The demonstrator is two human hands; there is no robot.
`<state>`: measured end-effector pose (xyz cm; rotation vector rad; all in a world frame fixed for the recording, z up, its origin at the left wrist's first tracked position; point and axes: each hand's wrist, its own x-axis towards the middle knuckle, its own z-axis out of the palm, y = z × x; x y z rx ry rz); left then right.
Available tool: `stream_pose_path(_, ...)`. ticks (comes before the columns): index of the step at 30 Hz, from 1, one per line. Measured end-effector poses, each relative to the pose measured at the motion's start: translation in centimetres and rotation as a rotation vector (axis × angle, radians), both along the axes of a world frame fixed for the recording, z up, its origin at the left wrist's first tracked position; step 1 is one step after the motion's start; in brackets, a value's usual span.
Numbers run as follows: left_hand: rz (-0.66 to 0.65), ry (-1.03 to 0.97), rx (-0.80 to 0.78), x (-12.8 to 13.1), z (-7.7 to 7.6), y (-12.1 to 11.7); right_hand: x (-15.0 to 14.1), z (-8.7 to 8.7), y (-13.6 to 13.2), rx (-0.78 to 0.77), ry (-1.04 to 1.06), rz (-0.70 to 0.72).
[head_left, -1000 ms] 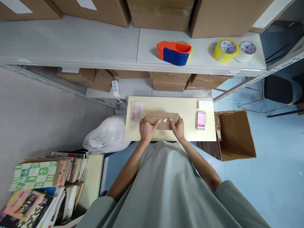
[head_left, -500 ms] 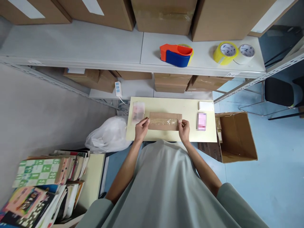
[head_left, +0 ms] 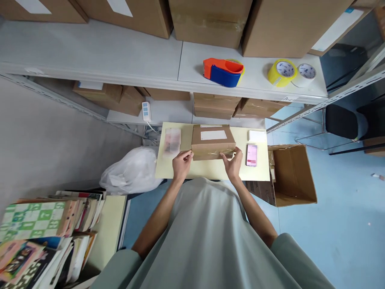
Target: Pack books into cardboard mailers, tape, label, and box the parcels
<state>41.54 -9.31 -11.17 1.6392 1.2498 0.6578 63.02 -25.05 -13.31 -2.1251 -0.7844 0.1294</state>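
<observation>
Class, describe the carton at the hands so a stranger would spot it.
Find the pale yellow table in front of the shelves. At its middle, between the left hand and right hand, is a brown carton. A white label on top and shiny tape across its near side set it apart from the pink-screened phone to its right.

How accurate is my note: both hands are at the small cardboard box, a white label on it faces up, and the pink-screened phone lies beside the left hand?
One error: the head view shows the pink-screened phone beside the right hand, not the left hand. Both hands are at the small cardboard box, and a white label on it faces up.
</observation>
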Motion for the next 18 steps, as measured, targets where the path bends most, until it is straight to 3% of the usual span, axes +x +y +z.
stream_pose_path(7,0.083,0.07,-0.293,-2.1,-5.9,-1.0,0.3,-4.1,-3.4,-0.005,0.219,0.14)
stream_pose_path(10,0.07,0.103,-0.408,-3.0,-8.1,-1.8,0.0,-5.9,-4.9,-0.117,0.353,0.185)
stream_pose_path(14,0.049,0.145,-0.446,-4.0,-9.8,-1.8,0.7,-7.2,-5.8,-0.283,0.463,0.268)
stream_pose_path(18,0.051,0.149,-0.446,-3.3,-10.3,0.6,3.1,-7.3,-4.6,-0.319,0.468,0.247)
